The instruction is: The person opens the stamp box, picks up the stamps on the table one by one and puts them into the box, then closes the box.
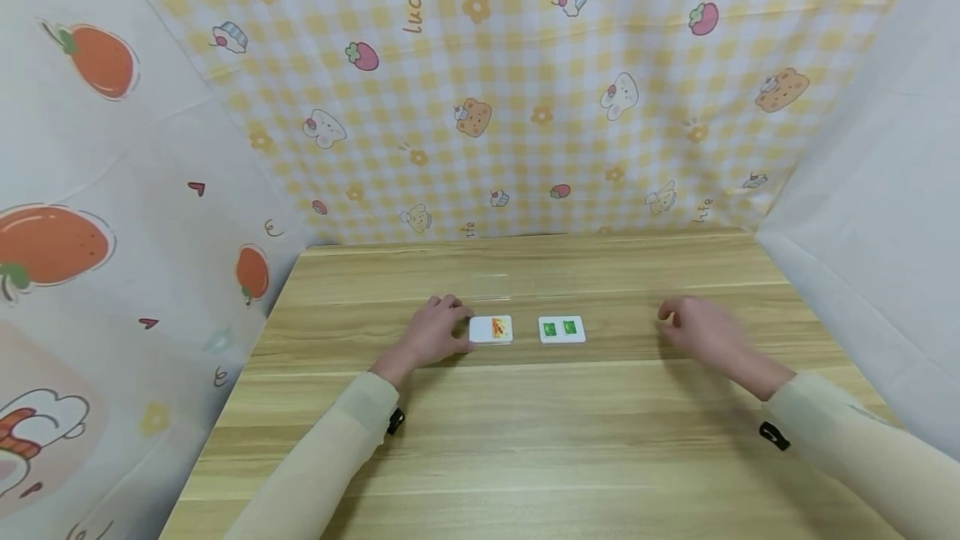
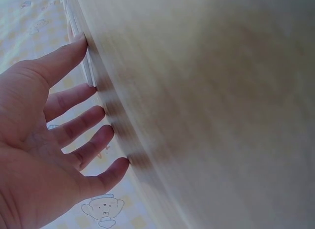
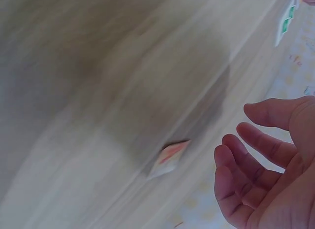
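In the head view my left hand (image 1: 433,332) is at the left end of a white card stack (image 1: 480,330) whose top card shows an orange food picture. Thumb and forefinger hold its near and far corners. The left wrist view shows the stack's thin edge (image 2: 89,74) between them. To the right lies another white card (image 1: 562,330) with two green pictures. My right hand (image 1: 705,330), slightly blurred, is above the table at right with loosely bent fingers and nothing in them. A small card (image 3: 169,159) with an orange-red picture shows near it only in the right wrist view.
Two faint clear rectangular outlines, one a transparent sheet (image 1: 491,287), the other a similar sheet (image 1: 555,283), are behind the cards. The wooden table (image 1: 525,440) meets a yellow checked curtain (image 1: 525,165) at the back, with white cloth on both sides.
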The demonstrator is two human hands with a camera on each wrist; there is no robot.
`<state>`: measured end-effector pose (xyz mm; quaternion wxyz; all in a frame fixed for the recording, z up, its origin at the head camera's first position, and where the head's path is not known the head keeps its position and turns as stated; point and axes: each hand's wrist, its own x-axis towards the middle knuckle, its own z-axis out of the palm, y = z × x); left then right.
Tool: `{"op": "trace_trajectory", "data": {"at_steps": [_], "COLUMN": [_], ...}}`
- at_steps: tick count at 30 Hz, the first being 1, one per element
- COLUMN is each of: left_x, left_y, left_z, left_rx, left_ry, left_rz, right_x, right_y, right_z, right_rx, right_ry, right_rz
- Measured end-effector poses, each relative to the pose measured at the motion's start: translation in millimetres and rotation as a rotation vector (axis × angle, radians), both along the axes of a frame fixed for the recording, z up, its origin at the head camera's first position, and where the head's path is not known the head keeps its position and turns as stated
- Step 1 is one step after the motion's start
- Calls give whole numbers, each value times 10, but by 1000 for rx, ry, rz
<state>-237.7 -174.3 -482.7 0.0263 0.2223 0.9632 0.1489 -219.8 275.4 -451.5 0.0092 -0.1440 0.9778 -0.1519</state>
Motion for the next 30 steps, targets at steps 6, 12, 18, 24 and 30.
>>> {"op": "trace_trajectory", "data": {"at_steps": [6,12,18,24,30], "left_x": [13,4,-10,-7,2], "left_y": [1,-3,0,2,-2], "left_z": [3,20,32,12,-5], "left_rx": [3,-3,-14,-15,-18], "left_ry": [-8,0,-4,-10,-12], "left_rz": [-4,-6,-4,6,8], "right_x": [52,66,71,88,100], "right_y": [252,426,485,515,531], "right_z": [-57,-87,-93,-113,-137], "right_rx": [2,28,25,1,-23], "right_ry": [-13,-5,-30,-47,-71], "right_rz": [-34,-42,-44,-41,-40]}}
